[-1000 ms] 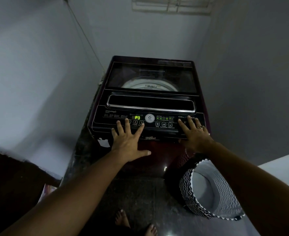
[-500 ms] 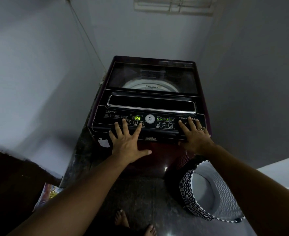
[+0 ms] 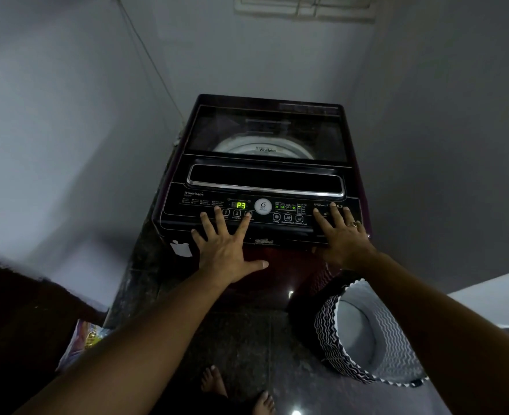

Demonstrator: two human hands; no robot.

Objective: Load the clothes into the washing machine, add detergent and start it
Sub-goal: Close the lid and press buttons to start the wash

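Landmark: the washing machine [image 3: 277,139] stands in the corner in front of you, lid [image 3: 265,178] down.
Drum: through the lid's dark glass you see only a pale curved rim. What lies inside cannot be made out.
Control panel [image 3: 187,211]: runs along the machine's near edge. Its green display [image 3: 241,205] reads P3, and the small print around it is too fine to read.
Left hand [image 3: 226,247]: your hand lies spread and flat on the panel's left half, with straight fingers that grip nothing. The index fingertip [image 3: 248,215] covers the button just right of the one marked 2, so its label is hidden.
Right hand [image 3: 343,235]: your hand is flat on the panel's right end, fingers straight and holding nothing, a ring [image 3: 353,224] on one finger. It hides most of the markings there. Its thumb is out of sight.
Sticker [image 3: 181,248]: a white, apple-shaped mark on the machine's front left corner, partly behind your left little finger.
Basket [image 3: 331,333]: zigzag-patterned, on the floor by the machine's front right, tipped towards you and partly cut off by your right forearm.
Packet [image 3: 82,339]: a colourful packet on the floor left of the machine. You cannot read its print.
Feet [image 3: 214,381]: bare, in front of the machine, cut off by the frame's lower edge.
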